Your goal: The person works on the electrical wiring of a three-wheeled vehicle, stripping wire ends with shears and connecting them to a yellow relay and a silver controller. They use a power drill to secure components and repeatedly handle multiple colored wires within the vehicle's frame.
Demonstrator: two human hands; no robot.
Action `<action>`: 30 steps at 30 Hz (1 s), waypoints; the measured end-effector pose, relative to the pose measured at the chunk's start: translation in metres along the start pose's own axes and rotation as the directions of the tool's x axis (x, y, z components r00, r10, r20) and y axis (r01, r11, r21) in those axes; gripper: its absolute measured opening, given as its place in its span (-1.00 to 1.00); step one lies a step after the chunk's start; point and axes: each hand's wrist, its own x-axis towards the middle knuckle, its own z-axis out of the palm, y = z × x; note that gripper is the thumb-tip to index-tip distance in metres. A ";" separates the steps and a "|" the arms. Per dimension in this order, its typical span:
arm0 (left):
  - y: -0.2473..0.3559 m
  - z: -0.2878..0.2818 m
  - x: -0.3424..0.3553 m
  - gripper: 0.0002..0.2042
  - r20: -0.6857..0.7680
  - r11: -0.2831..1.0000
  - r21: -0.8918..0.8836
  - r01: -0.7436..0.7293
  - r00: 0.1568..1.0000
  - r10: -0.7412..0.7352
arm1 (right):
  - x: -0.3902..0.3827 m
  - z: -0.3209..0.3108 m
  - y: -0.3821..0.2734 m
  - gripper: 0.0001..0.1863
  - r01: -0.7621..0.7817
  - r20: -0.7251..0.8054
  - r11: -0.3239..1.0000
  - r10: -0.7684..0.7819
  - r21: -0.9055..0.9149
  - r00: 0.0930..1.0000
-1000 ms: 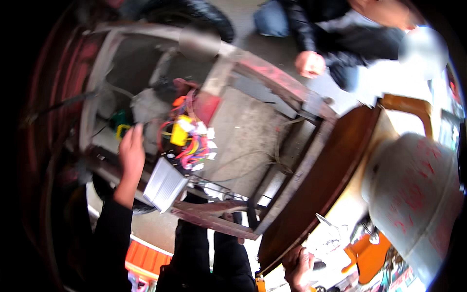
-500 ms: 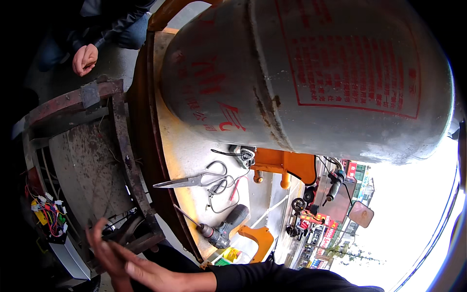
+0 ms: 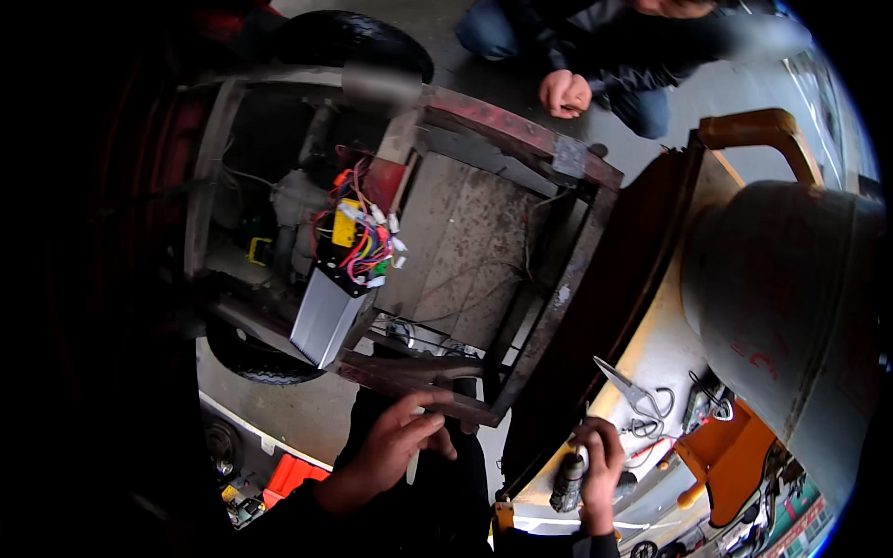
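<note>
My left hand (image 3: 395,451) is in front of the rusty metal frame (image 3: 470,406), close to its near bar. Its fingers are bent but apart, with nothing visible in them. On the right, my right hand (image 3: 603,460) curls its fingers over the front of a dark power drill (image 3: 566,484) on the worn board. A thin bit points away from the drill; part of its body is behind my hand. Large scissors (image 3: 635,394) lie just beyond the drill. A silver box-shaped controller (image 3: 326,318) with a tangle of coloured wires (image 3: 365,242) rests on the frame.
A big grey gas cylinder (image 3: 781,279) lies on the board at right, next to an orange bracket (image 3: 730,456). Tyres (image 3: 358,42) flank the frame. A co-worker's clasped hands (image 3: 565,94) are at the far side. A red-orange box (image 3: 293,479) stands lower left.
The view has swung left, bringing the whole frame and wires into sight. My hands, close together before, are now apart: the right has reached the drill and the left hangs by the frame.
</note>
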 end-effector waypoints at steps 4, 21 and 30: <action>0.066 -0.034 0.039 -0.36 -0.219 0.776 0.508 -0.373 0.816 0.536 | -0.042 -0.068 0.033 -0.78 -0.105 -0.019 0.992 0.106 0.064 0.994; 0.066 0.013 0.090 -0.58 0.201 -0.057 0.979 -0.198 0.978 0.063 | -0.202 -0.184 0.238 -0.84 -0.249 -0.290 0.883 0.136 -0.398 0.947; -0.163 0.066 0.007 -0.93 0.166 0.093 0.981 -0.168 0.985 0.038 | -0.202 -0.179 0.254 -0.88 -0.062 -0.339 0.857 -0.134 -0.511 0.931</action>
